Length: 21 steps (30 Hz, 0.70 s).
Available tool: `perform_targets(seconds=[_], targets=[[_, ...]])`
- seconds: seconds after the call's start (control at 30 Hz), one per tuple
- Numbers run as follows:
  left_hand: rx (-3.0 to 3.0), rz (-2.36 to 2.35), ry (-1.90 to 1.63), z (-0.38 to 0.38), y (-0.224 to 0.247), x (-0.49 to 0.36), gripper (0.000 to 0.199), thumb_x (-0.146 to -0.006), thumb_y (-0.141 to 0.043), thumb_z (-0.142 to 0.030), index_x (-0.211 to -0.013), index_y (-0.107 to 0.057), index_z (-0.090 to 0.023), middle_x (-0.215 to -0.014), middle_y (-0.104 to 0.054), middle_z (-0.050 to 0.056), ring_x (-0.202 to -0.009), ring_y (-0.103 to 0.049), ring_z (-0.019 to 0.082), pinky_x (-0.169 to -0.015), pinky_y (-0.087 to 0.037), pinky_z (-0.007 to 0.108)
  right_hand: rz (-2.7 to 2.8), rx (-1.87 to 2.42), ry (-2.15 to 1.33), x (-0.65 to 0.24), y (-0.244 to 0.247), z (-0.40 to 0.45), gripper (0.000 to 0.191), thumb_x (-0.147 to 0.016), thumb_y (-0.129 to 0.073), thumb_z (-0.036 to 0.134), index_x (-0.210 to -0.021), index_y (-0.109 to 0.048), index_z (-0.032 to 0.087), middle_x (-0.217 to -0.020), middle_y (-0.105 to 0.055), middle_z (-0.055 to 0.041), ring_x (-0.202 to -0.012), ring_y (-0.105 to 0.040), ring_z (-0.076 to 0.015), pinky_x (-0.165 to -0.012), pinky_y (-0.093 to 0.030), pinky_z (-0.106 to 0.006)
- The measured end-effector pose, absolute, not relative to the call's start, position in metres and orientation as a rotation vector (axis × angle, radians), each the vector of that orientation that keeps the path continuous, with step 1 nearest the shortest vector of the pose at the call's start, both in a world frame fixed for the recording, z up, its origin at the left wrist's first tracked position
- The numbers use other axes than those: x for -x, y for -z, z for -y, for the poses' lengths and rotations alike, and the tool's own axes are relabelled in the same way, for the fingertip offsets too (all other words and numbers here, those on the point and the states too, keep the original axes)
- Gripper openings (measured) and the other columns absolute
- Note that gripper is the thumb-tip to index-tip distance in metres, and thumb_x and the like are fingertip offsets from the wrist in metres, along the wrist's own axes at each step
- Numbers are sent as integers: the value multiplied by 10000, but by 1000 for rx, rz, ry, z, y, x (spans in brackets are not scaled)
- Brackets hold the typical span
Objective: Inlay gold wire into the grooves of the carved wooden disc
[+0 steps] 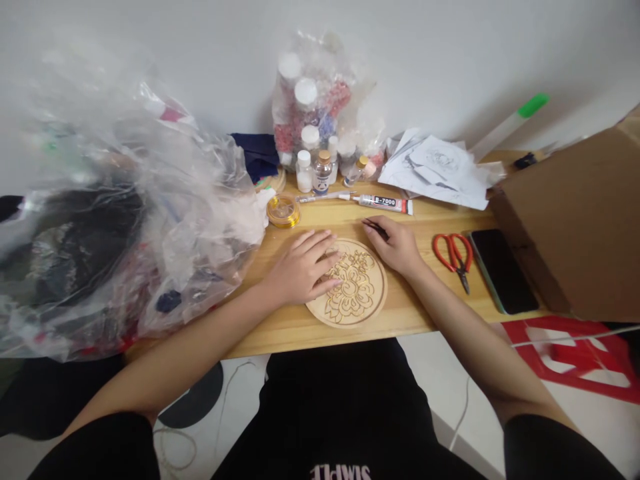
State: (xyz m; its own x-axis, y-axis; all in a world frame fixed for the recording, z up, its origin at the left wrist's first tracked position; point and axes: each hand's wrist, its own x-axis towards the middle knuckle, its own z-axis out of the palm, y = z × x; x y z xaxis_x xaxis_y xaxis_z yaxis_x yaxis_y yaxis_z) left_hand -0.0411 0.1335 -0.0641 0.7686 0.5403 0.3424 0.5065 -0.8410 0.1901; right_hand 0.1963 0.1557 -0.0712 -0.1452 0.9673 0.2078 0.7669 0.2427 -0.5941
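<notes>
A round wooden board [320,315] with a raised rim lies near the front edge of the table. Gold wire [353,287] on it forms a flower outline with leaves and smaller blossoms. My left hand [306,268] rests with fingers spread over the left side of the board, covering part of the pattern. Just past the board's upper right edge, my right hand [397,245] is closed around black tweezers [376,229], whose tips point left. A spool of gold wire [284,211] stands beyond my left hand.
Red-handled pliers [454,257] and a phone [503,270] lie right, beside a cardboard box [575,220]. A glue tube [384,203], several small bottles [323,175] and papers [435,167] line the back. Large plastic bags [200,200] crowd the left.
</notes>
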Motion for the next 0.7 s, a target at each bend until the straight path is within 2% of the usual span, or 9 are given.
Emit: perform_targets(seconds=[0.1,0.2,0.33,0.53,0.7], targets=[[-2877,-844,-635,-133,64,42,427,-900,-460,-446,-1077,-654,-109,-1243,-606,160,-1219,-521,292,-1059,-370,513,2026,1585,-562,-197,65,-159,286,-883,-454,363,-959,-643,162,-890,-712,-88,-745,-630,-194,-675,-470,-296],[-2871,-850,-633,-133,64,42,428,-903,-457,-449,-1086,-652,-115,-1244,-609,151,-1210,-532,280,-1057,-377,504,2140,1626,-640,-196,52,-168,289,-884,-446,389,-825,-618,165,-772,-676,-65,-675,-585,-174,-634,-434,-281],[-2850,-857,-606,-134,64,43,425,-904,-459,-449,-1099,-649,-122,-1264,-597,149,-1215,-527,286,-1051,-379,499,2352,1733,-641,-189,36,-186,395,-912,-388,431,-671,-566,174,-703,-635,-59,-669,-555,-169,-634,-402,-281],[-2772,-874,-591,-136,64,41,503,-904,-435,-487,-1234,-560,-128,-1292,-578,140,-1228,-515,265,-1010,-422,436,2564,1741,-683,-183,25,-196,381,-906,-420,451,-723,-600,170,-747,-658,-65,-674,-561,-165,-610,-390,-268],[-2788,-895,-570,-135,63,40,484,-918,-430,-432,-1249,-538,-96,-1290,-579,151,-1242,-507,248,-1021,-419,405,2554,1705,-771,-191,24,-196,299,-885,-483,386,-696,-575,174,-745,-647,-41,-648,-536,-141,-592,-369,-242]])
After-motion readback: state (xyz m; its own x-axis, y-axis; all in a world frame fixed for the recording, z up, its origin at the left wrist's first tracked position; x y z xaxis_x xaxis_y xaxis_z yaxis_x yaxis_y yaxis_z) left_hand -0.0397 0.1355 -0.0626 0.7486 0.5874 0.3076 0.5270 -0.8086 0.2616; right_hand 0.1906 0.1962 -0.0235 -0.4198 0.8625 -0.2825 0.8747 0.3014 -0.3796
